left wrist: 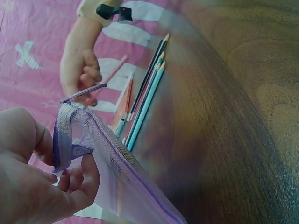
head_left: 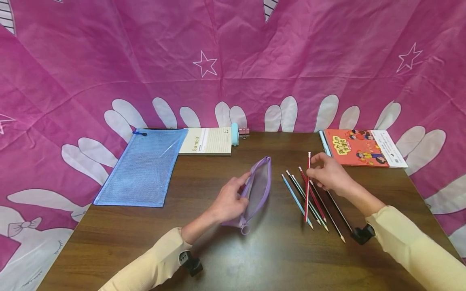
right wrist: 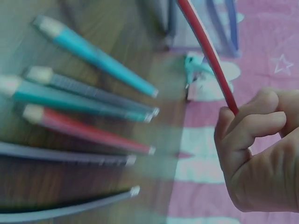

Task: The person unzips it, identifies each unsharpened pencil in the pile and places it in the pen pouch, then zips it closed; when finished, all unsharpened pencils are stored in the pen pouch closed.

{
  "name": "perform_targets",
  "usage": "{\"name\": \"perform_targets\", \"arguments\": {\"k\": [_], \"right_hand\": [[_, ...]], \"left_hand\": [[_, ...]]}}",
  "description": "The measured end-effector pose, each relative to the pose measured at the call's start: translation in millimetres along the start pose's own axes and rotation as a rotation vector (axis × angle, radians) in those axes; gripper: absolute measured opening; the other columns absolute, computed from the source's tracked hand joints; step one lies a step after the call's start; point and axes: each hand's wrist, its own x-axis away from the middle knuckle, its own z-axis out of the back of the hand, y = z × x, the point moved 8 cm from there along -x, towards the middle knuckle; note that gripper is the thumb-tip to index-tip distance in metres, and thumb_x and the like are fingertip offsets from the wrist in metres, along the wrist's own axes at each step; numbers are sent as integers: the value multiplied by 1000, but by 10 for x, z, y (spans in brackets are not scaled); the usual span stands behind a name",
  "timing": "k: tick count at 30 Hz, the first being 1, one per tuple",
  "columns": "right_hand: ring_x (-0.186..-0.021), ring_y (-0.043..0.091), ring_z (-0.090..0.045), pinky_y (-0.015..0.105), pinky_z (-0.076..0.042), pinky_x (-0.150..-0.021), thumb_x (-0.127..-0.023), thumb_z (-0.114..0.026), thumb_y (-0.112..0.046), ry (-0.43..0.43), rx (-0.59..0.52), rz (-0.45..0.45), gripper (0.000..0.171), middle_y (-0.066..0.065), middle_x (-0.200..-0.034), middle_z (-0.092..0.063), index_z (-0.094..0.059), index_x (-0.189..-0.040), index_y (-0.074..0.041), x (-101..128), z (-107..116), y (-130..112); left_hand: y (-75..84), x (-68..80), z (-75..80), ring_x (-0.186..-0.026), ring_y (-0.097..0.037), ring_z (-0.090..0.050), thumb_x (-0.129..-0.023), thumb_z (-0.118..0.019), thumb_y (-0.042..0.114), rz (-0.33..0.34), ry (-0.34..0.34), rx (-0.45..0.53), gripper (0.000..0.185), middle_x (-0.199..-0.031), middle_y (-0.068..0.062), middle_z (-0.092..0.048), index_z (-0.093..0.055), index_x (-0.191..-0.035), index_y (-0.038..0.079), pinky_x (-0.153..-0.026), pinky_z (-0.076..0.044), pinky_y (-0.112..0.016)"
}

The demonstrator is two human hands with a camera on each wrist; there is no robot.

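My left hand (head_left: pixel 231 200) pinches one edge of a purple mesh zip pouch (head_left: pixel 263 190), whose mouth gapes toward the right. In the left wrist view, thumb and fingers grip the rim of the pouch (left wrist: pixel 126 154) beside its zip. To the right, my right hand (head_left: pixel 329 173) pinches a red pencil (head_left: pixel 309 161) near its upper end. The right wrist view has this red pencil (right wrist: pixel 205 44) raised, slanting up and left from the fingertips. Under it on the table lie several pencils, among them a light blue pencil (head_left: pixel 293 194) and another red pencil (right wrist: pixel 88 130).
A blue mesh zip bag (head_left: pixel 142 169) lies at the left, overlapping a Gambit notebook (head_left: pixel 214 141). Beside the notebook are a turquoise object (head_left: pixel 234 134) and a pink binder clip (head_left: pixel 244 131). An orange book (head_left: pixel 356 147) lies back right on the wooden table (head_left: pixel 233 262).
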Motion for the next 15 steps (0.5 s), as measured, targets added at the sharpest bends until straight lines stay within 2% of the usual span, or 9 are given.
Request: {"name": "perform_targets", "arguments": {"k": [3,7,15], "right_hand": [[-52,12,-43,25,-35,-43,-91,-56,-6,-7,-138,3,39,3,-66,-47,-36,-123,3,5,-60,-104],[-50,11,-42,24,-33,-43,-91,-54,-5,10,-252,5,34,1,-63,-47,-34,-120,-1,18,-125,-240],[-48,9,-42,22,-33,-41,-91,-53,-4,31,-376,-4,29,1,-67,-53,-37,-115,-4,13,-326,-475]], "left_hand": [[12,0,8,-93,-21,-57,-76,-59,-7,-8,5,0,78,-103,-9,-56,-41,-151,1,-79,-51,-35],[13,-5,10,-93,-20,-57,-75,-59,-7,-12,10,-8,78,-103,-9,-56,-41,-151,1,-79,-51,-35],[23,-5,2,-93,-21,-57,-75,-59,-6,-22,1,-5,78,-104,-10,-56,-41,-150,-1,-78,-51,-35]]}}
